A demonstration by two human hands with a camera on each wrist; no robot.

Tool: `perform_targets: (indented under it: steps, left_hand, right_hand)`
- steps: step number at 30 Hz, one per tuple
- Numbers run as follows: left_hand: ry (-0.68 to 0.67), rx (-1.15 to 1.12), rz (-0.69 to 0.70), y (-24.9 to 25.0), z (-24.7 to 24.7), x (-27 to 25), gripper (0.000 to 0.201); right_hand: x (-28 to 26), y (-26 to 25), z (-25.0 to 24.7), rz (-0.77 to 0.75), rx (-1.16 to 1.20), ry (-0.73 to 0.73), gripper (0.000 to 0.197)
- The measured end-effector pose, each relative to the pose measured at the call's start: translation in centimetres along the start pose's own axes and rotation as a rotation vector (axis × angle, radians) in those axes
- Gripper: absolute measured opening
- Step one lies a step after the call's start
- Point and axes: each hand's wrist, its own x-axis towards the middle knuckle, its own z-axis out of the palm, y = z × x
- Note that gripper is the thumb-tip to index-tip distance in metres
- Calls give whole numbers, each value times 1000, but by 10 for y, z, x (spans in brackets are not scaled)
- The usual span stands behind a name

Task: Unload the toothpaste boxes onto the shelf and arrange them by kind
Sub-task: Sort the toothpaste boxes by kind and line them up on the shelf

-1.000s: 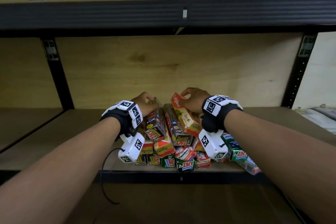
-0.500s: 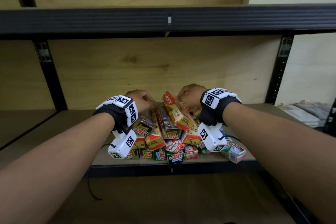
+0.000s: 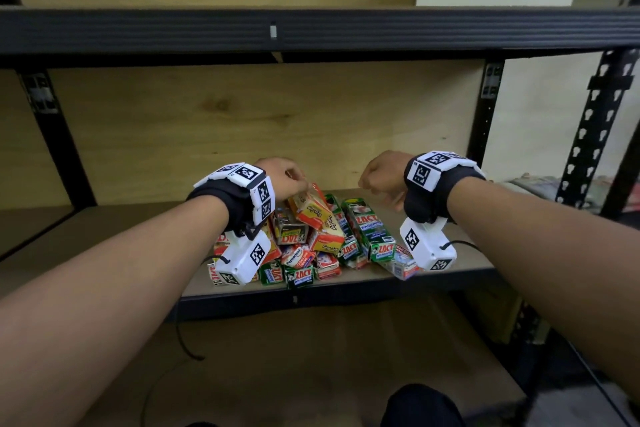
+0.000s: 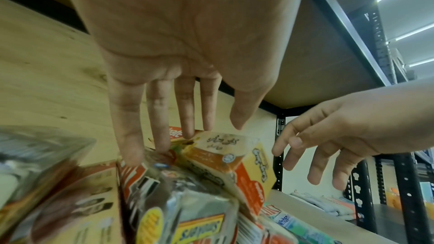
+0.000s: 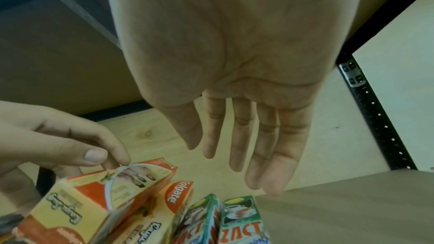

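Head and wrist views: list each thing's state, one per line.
Left hand: open, fingertips resting on the top orange Colgate box.
Right hand: open, holding nothing, above the shelf.
Toothpaste boxes: heaped, unsorted.
Green Zact boxes: lying at the heap's right.

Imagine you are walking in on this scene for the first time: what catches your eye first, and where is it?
First, the jumbled heap of toothpaste boxes at the front middle of the wooden shelf, orange and yellow ones piled on green ones. Next, the two hands above it: the left hand touches the top orange box with straight fingers, while the right hand hangs open over bare shelf to the right, holding nothing.
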Motion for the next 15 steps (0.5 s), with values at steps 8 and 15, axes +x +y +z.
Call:
perform_targets:
  steps: [8, 15]
  left_hand:
    - [-75, -35, -130, 9, 7, 4, 47]
    - [-80, -132, -182, 4, 17, 11, 61]
  right_hand:
    - [4, 19, 16, 16, -17, -75, 34]
    - [17, 17, 28, 39, -258, -176, 42]
